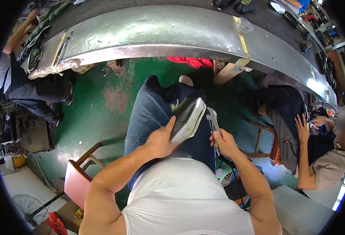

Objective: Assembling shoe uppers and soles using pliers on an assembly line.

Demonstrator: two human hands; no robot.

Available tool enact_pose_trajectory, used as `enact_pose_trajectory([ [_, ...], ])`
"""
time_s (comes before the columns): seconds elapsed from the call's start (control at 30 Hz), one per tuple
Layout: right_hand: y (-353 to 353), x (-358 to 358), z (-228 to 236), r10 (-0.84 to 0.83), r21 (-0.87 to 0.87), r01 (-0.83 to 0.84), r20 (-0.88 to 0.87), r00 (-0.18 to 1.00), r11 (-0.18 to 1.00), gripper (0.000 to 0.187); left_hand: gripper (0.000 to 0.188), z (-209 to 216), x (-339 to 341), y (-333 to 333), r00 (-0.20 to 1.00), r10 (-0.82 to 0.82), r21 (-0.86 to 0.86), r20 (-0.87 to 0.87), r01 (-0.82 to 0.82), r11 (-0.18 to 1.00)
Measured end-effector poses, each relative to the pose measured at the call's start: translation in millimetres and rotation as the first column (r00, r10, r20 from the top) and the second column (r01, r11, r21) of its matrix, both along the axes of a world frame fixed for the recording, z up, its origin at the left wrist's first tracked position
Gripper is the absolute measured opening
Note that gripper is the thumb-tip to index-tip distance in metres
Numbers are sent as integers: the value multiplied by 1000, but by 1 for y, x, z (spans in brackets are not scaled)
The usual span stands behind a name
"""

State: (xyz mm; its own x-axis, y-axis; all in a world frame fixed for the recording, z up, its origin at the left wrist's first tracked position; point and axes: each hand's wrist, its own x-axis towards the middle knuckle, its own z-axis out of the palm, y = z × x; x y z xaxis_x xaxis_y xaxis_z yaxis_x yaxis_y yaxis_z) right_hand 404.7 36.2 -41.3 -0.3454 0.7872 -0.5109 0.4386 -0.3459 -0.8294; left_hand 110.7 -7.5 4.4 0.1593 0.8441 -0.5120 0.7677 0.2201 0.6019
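Observation:
Over my lap, my left hand (162, 140) grips a black shoe (183, 113) near its lower end. The shoe is tilted, with its pale edge and underside turned toward the right. Just beside it, my right hand (224, 142) is closed around a pair of silver lasting pliers (213, 118). The curved metal head of the pliers points up, close to the shoe but apart from it. Whether the jaws are parted is too small to tell. Part of the handle shows below my fingers.
A long metal-covered bench (149, 33) runs across the far side, with a clear plastic cup (244, 26) on it. A co-worker (321, 152) sits at right, another person (23, 78) at far left. A pink stool (76, 182) and a small fan (224, 176) flank me.

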Motion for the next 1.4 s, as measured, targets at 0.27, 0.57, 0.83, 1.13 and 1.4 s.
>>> enact_pose_trajectory([
  [0.27, -19, 8, 7, -96, 20, 98, -83, 992, 995, 22, 40, 72, -17, 70, 770, -7, 413, 638, -334, 848],
  [0.57, -14, -3, 69, 319, 9, -326, 184, 930, 945, 26, 51, -54, -5, 14, 927, 209, -50, 311, -204, 978],
  [0.83, 22, -36, 89, 635, 120, -706, 353, 687, 698, 35, 24, -33, 24, -23, 956, 79, 577, 282, -235, 782],
  [1.13, 28, -60, 69, 701, -24, -816, 528, 480, 577, 32, 66, -116, 20, -20, 334, 482, -330, 810, -420, 845],
  [1.4, 13, -63, 45, 453, -301, -396, 149, 879, 868, 24, 74, -123, 29, 1, 409, 449, -236, 794, -473, 849],
])
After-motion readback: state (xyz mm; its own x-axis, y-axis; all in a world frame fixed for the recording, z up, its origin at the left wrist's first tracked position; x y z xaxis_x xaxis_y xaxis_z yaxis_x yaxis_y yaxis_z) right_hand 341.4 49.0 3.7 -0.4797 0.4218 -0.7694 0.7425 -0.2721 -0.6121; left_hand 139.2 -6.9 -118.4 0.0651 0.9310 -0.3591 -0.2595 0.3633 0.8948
